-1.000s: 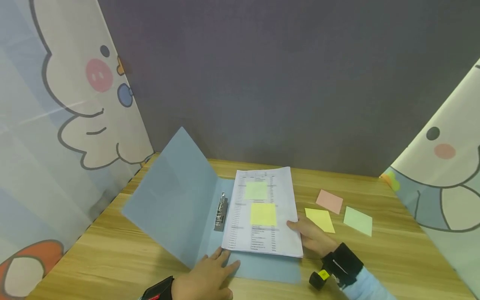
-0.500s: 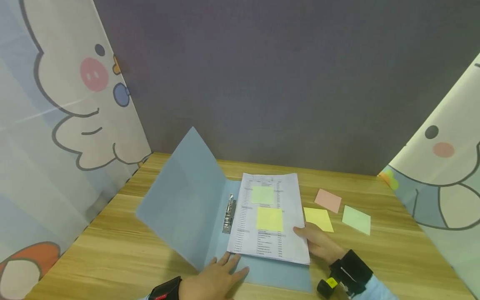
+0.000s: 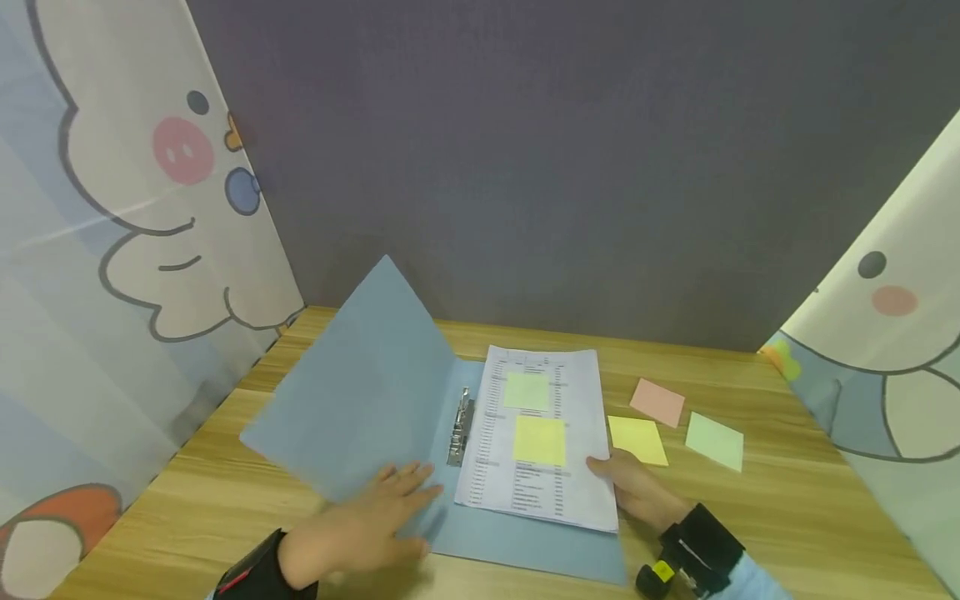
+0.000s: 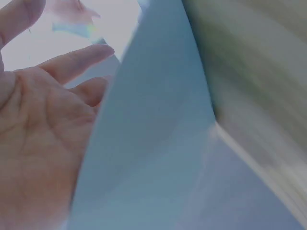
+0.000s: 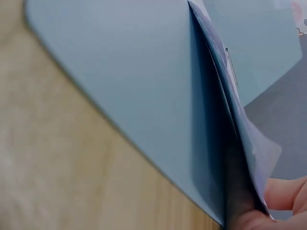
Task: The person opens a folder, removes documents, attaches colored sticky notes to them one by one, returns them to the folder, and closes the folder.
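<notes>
A blue folder (image 3: 525, 542) lies open on the wooden table (image 3: 787, 517). Its front cover (image 3: 360, 392) stands tilted up at the left. My left hand (image 3: 390, 500) lies with straight fingers against the cover's lower edge; the left wrist view shows the open palm (image 4: 33, 143) beside the cover (image 4: 153, 143). A printed paper stack (image 3: 577, 487) rests on the folder beside the metal clip (image 3: 459, 427), with a green sticky note (image 3: 527, 390) and a yellow one (image 3: 540, 440) stuck on it. My right hand (image 3: 611, 471) pinches the stack's lower right edge, its fingertips (image 5: 288, 191) at the paper corner.
Three loose sticky notes lie on the table right of the folder: pink (image 3: 657, 402), yellow (image 3: 637, 439) and green (image 3: 715, 440). Cartoon-printed curtains (image 3: 112, 250) hang at both sides and a dark wall (image 3: 562, 167) stands behind.
My left hand moved left from the folder's inner bottom edge onto the raised cover. The cover has tipped a little lower and leftward. The right hand and paper stayed put.
</notes>
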Demonstrator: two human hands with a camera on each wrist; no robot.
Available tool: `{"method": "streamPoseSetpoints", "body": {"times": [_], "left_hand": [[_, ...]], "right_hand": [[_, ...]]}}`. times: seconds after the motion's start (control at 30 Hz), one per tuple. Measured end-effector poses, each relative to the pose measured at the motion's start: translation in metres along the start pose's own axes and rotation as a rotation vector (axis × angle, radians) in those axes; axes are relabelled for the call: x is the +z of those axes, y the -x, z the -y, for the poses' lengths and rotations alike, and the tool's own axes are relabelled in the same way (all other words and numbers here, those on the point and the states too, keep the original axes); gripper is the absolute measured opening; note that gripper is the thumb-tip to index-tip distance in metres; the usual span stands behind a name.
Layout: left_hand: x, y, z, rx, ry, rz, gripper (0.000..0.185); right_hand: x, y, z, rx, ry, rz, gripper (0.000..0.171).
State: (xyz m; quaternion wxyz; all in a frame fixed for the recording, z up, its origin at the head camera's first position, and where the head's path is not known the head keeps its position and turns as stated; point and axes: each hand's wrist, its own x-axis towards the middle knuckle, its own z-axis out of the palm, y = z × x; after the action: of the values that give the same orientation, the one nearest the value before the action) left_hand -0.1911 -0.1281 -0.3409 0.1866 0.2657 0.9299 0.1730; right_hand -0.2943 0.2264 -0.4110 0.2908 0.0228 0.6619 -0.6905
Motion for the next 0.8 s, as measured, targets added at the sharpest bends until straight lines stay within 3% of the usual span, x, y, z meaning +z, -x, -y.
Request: {"method": "streamPoseSetpoints", "body": {"times": [0.2,0.4,0.63,0.73,0.8], "left_hand": [[-0.010,0.018,0.027,-0.095,0.152,0.000,0.069],[-0.009,0.022,0.038,-0.123,0.136,0.051,0.067],[-0.024,-0.006,0.034,-0.205,-0.070,0.133,0.062],[-0.030,-0.025,0.034,-0.227,-0.127,0.128,0.058],[-0.031,-0.038,0.037,-0.205,-0.135,0.107,0.056]], "right_hand": [[-0.005,-0.001,-0.001,-0.005,0.027,0.039,0.055],[-0.005,-0.002,-0.003,0.007,0.045,0.019,0.054],[-0.004,-0.003,-0.001,0.004,0.097,-0.002,0.051],[-0.004,-0.003,-0.001,-0.001,0.109,0.013,0.051],[-0.004,-0.003,-0.001,-0.003,0.106,0.021,0.052]]}}
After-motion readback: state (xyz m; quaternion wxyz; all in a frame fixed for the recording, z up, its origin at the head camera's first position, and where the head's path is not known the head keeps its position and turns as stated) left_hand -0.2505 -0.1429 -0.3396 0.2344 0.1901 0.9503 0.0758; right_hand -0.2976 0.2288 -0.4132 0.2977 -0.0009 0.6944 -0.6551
